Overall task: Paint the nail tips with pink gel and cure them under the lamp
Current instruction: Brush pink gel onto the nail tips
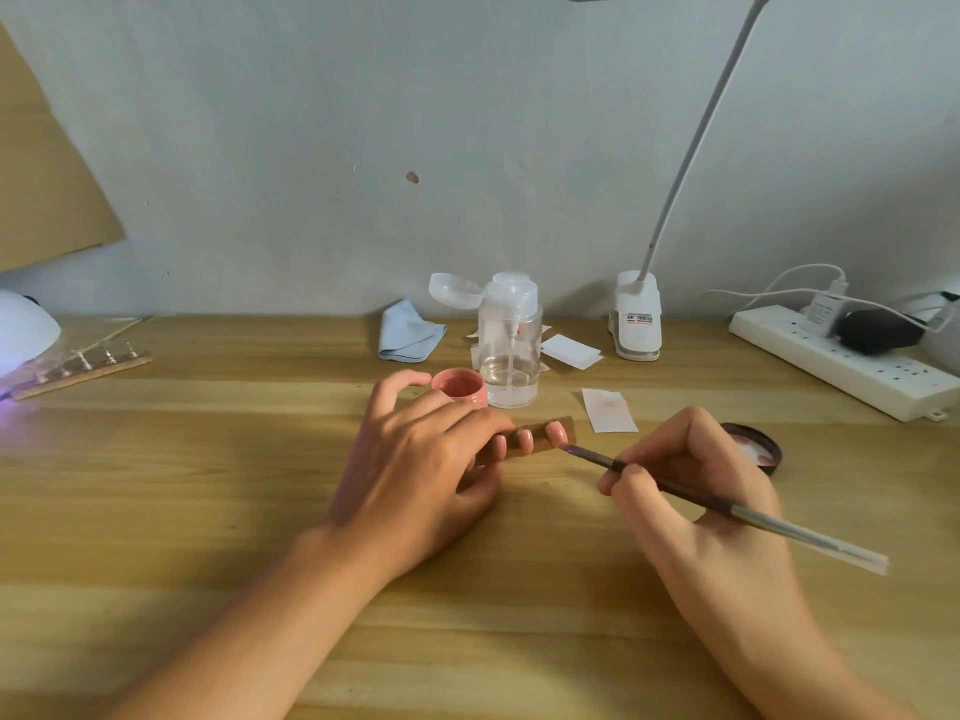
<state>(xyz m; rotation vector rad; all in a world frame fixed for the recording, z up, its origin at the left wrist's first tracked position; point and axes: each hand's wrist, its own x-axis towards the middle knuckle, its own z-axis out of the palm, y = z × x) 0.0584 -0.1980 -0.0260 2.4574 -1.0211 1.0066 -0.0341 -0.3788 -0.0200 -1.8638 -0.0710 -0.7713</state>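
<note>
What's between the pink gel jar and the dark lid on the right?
Head view: a stained white wipe lies on the table between pink gel jar and dark lid; the right hand, gripping the brush, covers the stretch nearest the lid.

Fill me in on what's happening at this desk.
A person is painting nail tips with pink gel. The left hand holds a wooden strip carrying pink nail tips down on the desk. The right hand holds a nail brush, its bristles at the rightmost tip. The open gel jar sits just behind the left hand. Another strip lies by the curing lamp at far left.
</note>
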